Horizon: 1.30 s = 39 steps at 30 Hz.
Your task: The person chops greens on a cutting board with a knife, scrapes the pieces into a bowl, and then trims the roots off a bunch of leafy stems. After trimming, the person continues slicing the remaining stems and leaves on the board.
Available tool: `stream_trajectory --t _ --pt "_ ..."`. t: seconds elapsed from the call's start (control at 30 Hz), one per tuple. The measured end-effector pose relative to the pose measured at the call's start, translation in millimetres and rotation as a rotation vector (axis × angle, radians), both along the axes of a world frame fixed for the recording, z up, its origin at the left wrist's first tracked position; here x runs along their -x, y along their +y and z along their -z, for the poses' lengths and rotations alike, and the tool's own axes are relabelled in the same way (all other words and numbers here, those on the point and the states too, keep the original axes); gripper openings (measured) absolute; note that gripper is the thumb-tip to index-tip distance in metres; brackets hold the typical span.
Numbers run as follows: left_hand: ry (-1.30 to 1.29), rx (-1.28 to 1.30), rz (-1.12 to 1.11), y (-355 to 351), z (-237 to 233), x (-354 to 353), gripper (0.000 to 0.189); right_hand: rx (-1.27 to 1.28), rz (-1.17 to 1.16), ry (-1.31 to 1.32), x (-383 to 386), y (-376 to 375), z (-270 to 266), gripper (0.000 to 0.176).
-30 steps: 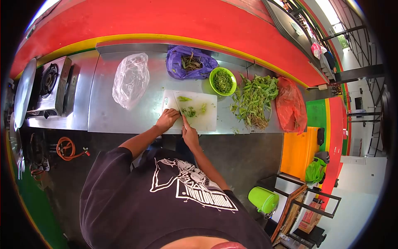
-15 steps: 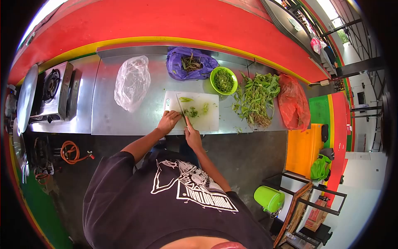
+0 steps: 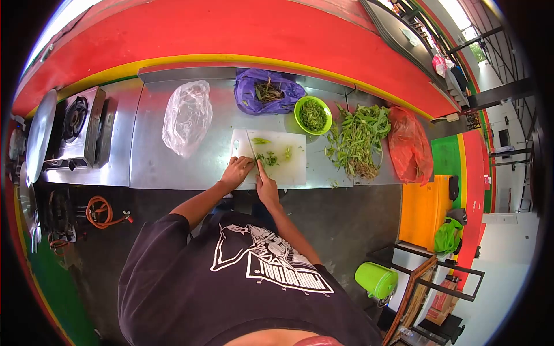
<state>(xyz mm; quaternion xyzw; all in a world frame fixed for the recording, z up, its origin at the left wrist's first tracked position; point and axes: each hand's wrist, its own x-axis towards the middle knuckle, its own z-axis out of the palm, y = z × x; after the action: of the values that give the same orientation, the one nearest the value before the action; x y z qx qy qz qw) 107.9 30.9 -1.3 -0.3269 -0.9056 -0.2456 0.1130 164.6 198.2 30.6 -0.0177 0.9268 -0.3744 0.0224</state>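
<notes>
My right hand point(image 3: 266, 190) is wrapped round the handle of a kitchen knife point(image 3: 251, 142), whose blade points away from me over a white cutting board point(image 3: 295, 168). Close to the left of the blade, my left hand point(image 3: 236, 172) is closed with bunched fingers at the board's near left part. Whatever lies under those fingers is hidden. Chopped greens point(image 3: 269, 158) lie just right of the knife, and a few cut pieces point(image 3: 261, 140) sit farther up the board.
Behind the board are a purple bag point(image 3: 245, 102) with stems and a green bowl point(image 3: 298, 118) of chopped leaves. Leafy greens point(image 3: 360, 138) and a red bag point(image 3: 410, 147) lie right. Leftward are a clear plastic bag point(image 3: 187, 118) and gas stove point(image 3: 86, 127).
The view has shifted slightly. Both hands stay close together at the knife, and the chopped greens beside the blade lie a little more spread out.
</notes>
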Motion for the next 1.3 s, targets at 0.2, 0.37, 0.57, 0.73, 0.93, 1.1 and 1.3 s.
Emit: stream_trajectory --t 0.2,0.37,0.57,0.73,0.93,1.1,1.3 --pt "0.044 -0.021 0.009 -1 -1 -3 0.028 0.085 -0.025 -0.057 -18 9 -2 0.064" --pt "0.047 -0.019 0.026 -1 1 -1 0.025 0.043 -0.007 -0.057 -19 7 -1 0.059" --pt "0.079 0.042 -0.008 1 6 -2 0.024 -0.086 -0.023 -0.069 4 -2 -3 0.06" --pt "0.039 0.001 -0.033 -3 -2 -8 0.025 0.031 -0.034 -0.059 1 0 -5 0.062" --pt "0.03 -0.059 -0.064 -2 5 -15 0.025 0.112 -0.055 -0.044 -17 10 -1 0.06" --pt "0.001 -0.027 -0.07 -1 8 -14 0.026 0.082 -0.068 -0.003 -14 8 -3 0.059" --pt "0.031 0.034 -0.069 -1 3 -15 0.03 -0.057 -0.052 -0.06 4 -4 5 0.062"
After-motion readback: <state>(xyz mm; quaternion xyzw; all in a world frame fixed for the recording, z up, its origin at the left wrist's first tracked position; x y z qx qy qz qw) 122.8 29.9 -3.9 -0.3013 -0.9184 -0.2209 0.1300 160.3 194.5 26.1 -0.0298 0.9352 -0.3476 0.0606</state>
